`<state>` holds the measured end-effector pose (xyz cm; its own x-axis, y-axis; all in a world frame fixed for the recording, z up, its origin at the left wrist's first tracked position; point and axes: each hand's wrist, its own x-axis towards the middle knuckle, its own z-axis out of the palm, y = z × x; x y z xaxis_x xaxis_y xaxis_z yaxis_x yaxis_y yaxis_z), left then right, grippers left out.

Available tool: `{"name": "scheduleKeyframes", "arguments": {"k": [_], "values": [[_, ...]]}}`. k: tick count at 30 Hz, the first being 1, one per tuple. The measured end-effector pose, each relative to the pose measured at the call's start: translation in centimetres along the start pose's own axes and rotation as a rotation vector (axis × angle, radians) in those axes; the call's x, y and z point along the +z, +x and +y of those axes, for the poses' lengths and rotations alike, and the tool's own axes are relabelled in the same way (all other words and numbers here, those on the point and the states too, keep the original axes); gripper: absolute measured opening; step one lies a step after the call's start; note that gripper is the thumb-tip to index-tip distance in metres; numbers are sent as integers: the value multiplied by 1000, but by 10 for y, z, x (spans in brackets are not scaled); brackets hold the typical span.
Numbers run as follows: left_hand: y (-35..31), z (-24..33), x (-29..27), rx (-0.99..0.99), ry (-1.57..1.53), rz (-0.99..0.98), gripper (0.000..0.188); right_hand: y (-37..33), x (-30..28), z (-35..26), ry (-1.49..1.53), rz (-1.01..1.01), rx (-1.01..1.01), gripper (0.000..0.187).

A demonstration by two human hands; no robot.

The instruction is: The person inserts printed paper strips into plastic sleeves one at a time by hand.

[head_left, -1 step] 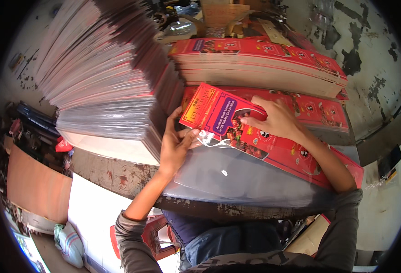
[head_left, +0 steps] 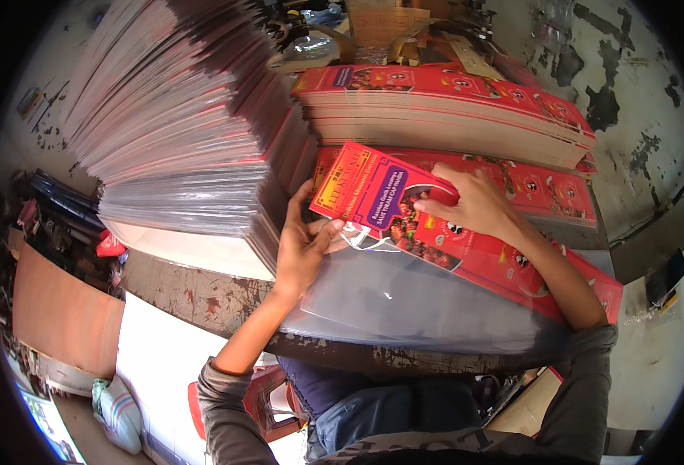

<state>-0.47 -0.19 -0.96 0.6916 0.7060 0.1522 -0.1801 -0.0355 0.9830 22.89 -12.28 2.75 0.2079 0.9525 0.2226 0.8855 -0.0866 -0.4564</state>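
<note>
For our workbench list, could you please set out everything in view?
Held card: one, red, centre
Cord: uncounted, white, held card's lower edge
Plastic sleeves: uncounted, clear, beneath held card
Sleeved stack: one, greyish and red, left
Card stack: one, red top, back
Flat cards: uncounted, red, behind held card
Table: one, worn brown, beneath stacks
Panel: one, brown, lower left
Bag: one, pale striped, bottom left
Stool: one, red, below table
Left hand: one, grey sleeve, held card's left end
Right hand: one, grey sleeve, on held card

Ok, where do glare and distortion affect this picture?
Head view: pale floor blown out at lower left; head view: small glare spot on the clear plastic sheets; head view: table edge bowed, corners black; head view: red printed strip fairly sharp.
</note>
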Motion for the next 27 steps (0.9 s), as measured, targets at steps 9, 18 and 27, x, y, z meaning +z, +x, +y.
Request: {"name": "scheduleKeyframes", "arguments": {"k": [9,18,27], "values": [[0,-2,0,-7,28,-52,74,-8,-19,25,-298,242,-275,53],[-1,0,3,-64,-97,-2,56,-17,0,7,-208,-74,-224,52],[-18,25,19,504,1514,-31,73,-22,-6,-3,-236,-136,-243,62]]}}
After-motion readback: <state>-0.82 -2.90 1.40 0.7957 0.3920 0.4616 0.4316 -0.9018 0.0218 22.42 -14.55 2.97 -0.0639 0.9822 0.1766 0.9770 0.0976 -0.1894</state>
